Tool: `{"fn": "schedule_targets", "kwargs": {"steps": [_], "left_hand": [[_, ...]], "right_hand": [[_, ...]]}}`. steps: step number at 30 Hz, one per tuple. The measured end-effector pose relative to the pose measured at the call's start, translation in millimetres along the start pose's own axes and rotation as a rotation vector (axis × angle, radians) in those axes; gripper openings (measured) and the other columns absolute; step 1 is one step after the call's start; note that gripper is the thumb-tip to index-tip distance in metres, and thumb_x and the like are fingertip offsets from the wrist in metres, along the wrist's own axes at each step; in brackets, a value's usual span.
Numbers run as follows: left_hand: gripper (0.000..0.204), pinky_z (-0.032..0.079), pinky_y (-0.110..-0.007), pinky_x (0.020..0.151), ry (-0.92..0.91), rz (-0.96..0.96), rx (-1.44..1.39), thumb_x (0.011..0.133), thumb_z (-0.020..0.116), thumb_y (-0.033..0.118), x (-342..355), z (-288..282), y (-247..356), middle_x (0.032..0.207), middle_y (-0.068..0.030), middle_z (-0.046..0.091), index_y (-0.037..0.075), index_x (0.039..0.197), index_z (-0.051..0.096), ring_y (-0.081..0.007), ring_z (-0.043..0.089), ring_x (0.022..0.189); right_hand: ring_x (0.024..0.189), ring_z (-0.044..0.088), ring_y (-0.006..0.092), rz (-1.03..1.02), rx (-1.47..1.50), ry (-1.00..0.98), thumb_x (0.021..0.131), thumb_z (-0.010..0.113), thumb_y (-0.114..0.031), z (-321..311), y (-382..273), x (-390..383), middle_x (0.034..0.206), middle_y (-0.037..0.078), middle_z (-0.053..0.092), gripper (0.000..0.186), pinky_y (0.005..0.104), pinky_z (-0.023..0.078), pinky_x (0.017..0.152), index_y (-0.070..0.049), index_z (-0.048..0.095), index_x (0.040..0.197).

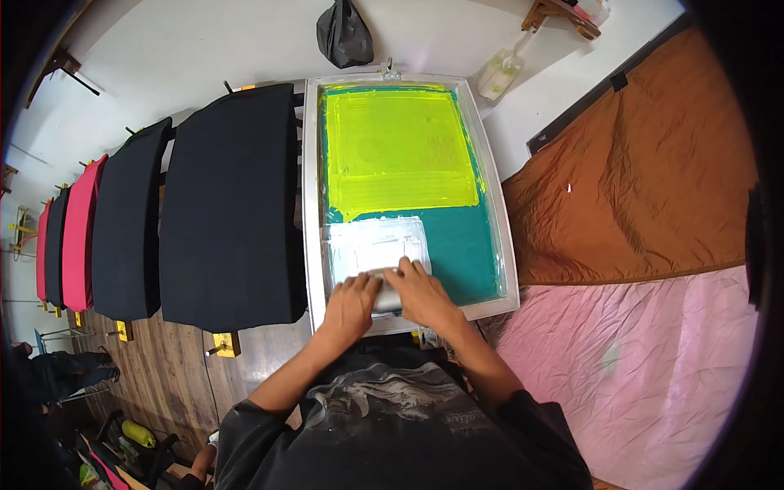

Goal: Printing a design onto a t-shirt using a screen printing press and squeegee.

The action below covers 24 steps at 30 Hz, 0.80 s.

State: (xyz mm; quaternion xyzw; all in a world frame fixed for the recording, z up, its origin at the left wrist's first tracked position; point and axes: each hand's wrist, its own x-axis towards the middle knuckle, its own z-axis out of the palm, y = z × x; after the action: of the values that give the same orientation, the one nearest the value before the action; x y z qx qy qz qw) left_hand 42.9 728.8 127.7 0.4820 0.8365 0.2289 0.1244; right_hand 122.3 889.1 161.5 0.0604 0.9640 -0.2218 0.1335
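Note:
A screen-printing frame with a pale rim lies in front of me. Bright yellow-green ink covers the far part of its teal mesh. White ink is spread over the near left of the mesh. Both my hands are closed on a squeegee near the frame's front edge, beside the white patch. My left hand grips its left part and my right hand its right part, thumbs close together. The squeegee's blade is mostly hidden by my hands.
Black cloth-covered boards stand in a row to the left, with pink ones farther off. Brown fabric and pink fabric spread on the right. A black bag hangs at the back. Another person is at the lower left.

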Motion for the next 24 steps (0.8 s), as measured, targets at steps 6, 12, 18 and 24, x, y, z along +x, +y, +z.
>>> {"fn": "schedule_targets", "kwargs": {"steps": [6, 12, 18, 24], "left_hand": [[0.04, 0.05, -0.042, 0.076, -0.158, -0.024, -0.006, 0.066, 0.064, 0.0, -10.0, -22.1, 14.9, 0.094, -0.0127, 0.066, 0.005, 0.105, 0.065, -0.0304, 0.066, 0.086], [0.03, 0.051, -0.045, 0.073, 0.014, -0.065, 0.003, 0.072, 0.057, -0.001, 48.7, -27.5, -10.4, 0.089, -0.0138, 0.066, 0.008, 0.099, 0.068, -0.0331, 0.066, 0.081], [0.034, 0.051, -0.044, 0.073, 0.005, -0.043, 0.028, 0.072, 0.059, 0.0, 18.7, 0.0, -8.0, 0.094, -0.0127, 0.065, 0.005, 0.106, 0.063, -0.0315, 0.065, 0.085], [0.043, 0.051, -0.044, 0.082, -0.065, -0.054, -0.069, 0.068, 0.061, -0.003, -20.1, -9.9, 21.8, 0.102, -0.0154, 0.067, 0.004, 0.111, 0.063, -0.0347, 0.066, 0.088]], "right_hand": [[0.104, 0.056, 0.0381, 0.009, 0.032, -0.127, 0.067, 0.067, 0.004, -8.1, -9.0, -16.5, 0.109, 0.017, 0.051, 0.052, 0.0467, 0.051, 0.082, -0.007, 0.055, 0.116], [0.1, 0.059, 0.0382, 0.055, -0.019, 0.032, 0.069, 0.065, 0.007, -27.2, 12.7, 40.8, 0.104, 0.017, 0.056, 0.045, 0.045, 0.051, 0.082, -0.007, 0.058, 0.111], [0.105, 0.056, 0.0355, 0.007, -0.031, 0.037, 0.067, 0.066, 0.007, -5.2, 6.7, 16.5, 0.111, 0.014, 0.052, 0.053, 0.0447, 0.052, 0.082, -0.008, 0.056, 0.117], [0.105, 0.055, 0.0352, -0.003, -0.012, -0.022, 0.066, 0.066, 0.006, 2.4, -11.4, -28.8, 0.111, 0.014, 0.051, 0.056, 0.044, 0.052, 0.082, -0.007, 0.054, 0.12]]}}
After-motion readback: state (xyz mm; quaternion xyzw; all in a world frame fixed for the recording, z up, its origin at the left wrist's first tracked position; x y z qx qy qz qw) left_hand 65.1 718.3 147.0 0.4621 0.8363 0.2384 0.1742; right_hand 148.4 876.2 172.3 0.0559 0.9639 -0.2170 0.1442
